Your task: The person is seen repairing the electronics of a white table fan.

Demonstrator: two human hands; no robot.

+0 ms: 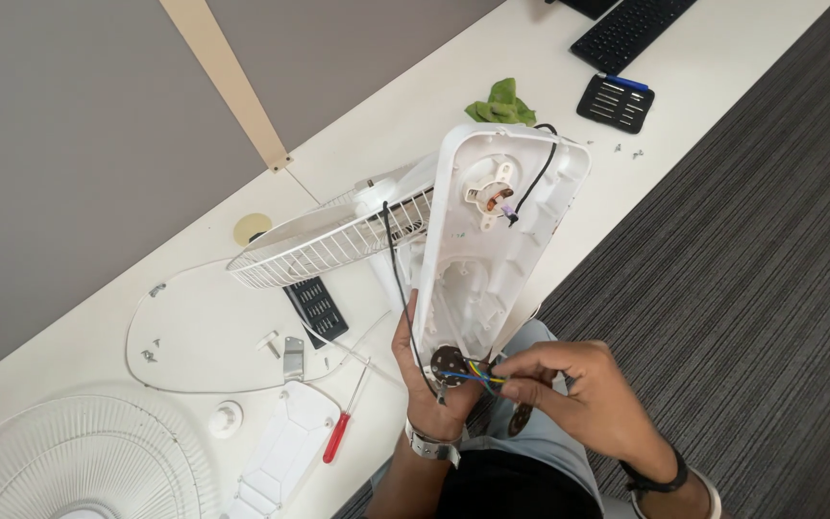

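Nearest you, your right hand (569,389) pinches coloured wires (480,377) at the switch (451,365); your left hand (427,380) grips the fan base (501,240), propped above the surface (646,144). Wiring step: next needs steady, gentle tugging.

Left hand (431,380) grips lower end of white fan base shell (501,240), held upright, tilted, inner side facing camera. Right hand (578,394) pinches coloured wires (480,378) beside round switch part (449,365) at shell bottom. Black cord (540,173) runs across shell interior. Wire fan guard (324,245) just behind shell. Red-handled screwdriver (338,434), loose screws (151,351), second guard (79,457) on white table (415,106). Green cloth (501,104), black bit case (615,102), keyboard (631,29) farther away.
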